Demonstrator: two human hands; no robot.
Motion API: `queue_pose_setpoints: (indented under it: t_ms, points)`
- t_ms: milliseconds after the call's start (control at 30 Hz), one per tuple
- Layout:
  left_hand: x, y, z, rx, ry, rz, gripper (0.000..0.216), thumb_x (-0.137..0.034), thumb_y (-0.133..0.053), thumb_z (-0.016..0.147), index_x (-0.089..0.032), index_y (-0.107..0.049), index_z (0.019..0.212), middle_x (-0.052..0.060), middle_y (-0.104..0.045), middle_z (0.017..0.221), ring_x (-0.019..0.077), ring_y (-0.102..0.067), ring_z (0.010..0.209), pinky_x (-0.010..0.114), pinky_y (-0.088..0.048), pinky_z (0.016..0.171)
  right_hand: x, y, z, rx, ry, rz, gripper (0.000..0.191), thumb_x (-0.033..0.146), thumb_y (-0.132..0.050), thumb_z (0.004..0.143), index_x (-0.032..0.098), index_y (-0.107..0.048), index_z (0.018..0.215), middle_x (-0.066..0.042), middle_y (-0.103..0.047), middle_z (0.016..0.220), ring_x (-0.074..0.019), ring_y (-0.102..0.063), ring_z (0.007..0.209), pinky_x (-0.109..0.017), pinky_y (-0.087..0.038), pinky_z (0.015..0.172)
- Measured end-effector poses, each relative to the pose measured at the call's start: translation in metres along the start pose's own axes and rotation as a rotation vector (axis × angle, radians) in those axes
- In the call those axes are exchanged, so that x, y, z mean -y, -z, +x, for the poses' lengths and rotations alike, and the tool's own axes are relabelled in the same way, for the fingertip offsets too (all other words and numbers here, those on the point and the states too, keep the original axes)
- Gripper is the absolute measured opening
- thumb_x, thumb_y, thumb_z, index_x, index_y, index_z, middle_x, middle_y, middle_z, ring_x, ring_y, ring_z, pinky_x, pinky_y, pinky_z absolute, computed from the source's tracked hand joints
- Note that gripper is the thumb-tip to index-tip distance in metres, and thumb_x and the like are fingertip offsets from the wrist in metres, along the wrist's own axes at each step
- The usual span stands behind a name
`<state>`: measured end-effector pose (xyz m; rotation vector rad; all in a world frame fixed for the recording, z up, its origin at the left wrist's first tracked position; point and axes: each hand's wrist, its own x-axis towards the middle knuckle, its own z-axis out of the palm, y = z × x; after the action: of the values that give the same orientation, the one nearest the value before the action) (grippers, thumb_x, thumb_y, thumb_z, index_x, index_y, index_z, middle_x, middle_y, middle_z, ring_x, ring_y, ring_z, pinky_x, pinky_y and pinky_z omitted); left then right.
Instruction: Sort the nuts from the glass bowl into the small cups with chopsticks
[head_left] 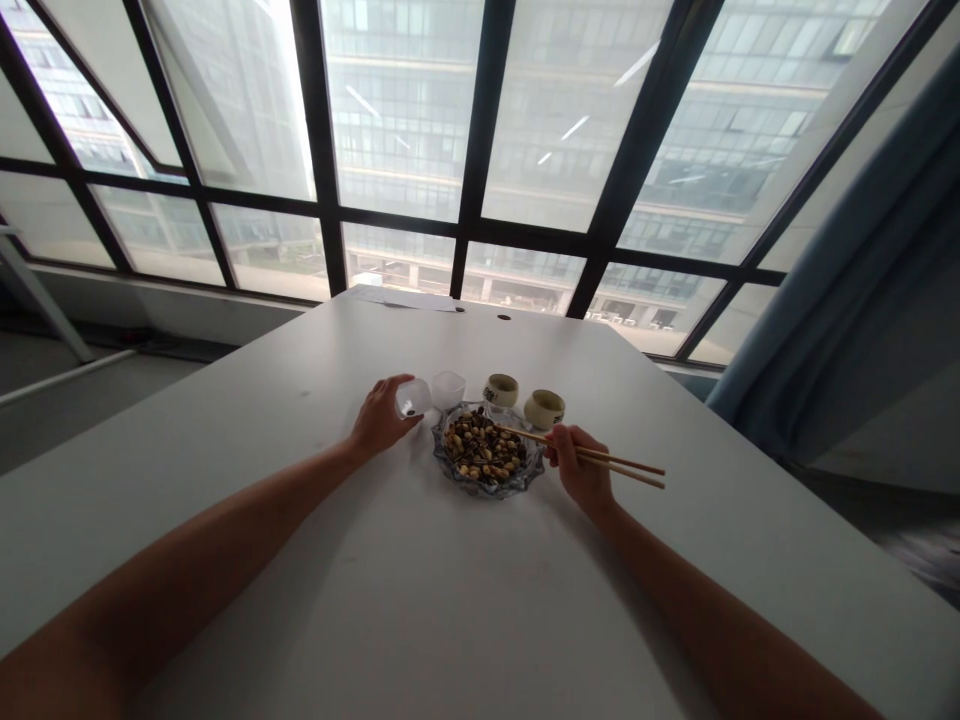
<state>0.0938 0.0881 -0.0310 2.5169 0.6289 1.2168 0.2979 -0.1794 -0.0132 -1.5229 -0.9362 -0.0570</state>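
My left hand (382, 418) is closed around a small clear cup (413, 398), tilted toward the glass bowl, with a dark bit inside it. A second clear cup (448, 389) stands just behind the bowl. The scalloped glass bowl (489, 490) holds a mix of peanuts and dark seeds (484, 445). My right hand (581, 465) grips a pair of wooden chopsticks (622, 465); their tips reach over the bowl's right side. Whether the tips pinch anything is too small to tell. Two cream-green ceramic cups, one left (500, 391) and one right (544, 409), stand behind the bowl.
Everything stands on a white table (420, 600). Sheets of paper (409, 299) lie at its far edge, near two dark round holes. Beyond are tall windows with dark frames (532, 238). A blue curtain (847, 270) hangs at the right.
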Motion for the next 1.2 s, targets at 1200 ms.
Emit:
queue_pose_setpoints:
  t_ms: [1200]
  points:
    - [-0.008,-0.001,0.000,0.029,0.040,-0.017,0.063,-0.026,-0.079,0.070,-0.024,-0.053,0.127,0.010,-0.064,0.122,0.0304,-0.061,0.117,0.046,-0.050,0.101,0.094,0.028,0.018,0.482,0.281,-0.400,0.059,0.066,-0.042,0.094,0.023,-0.049,0.054,0.000,-0.050,0.044,-0.0117,-0.043,0.040,-0.025,-0.034,0.041]
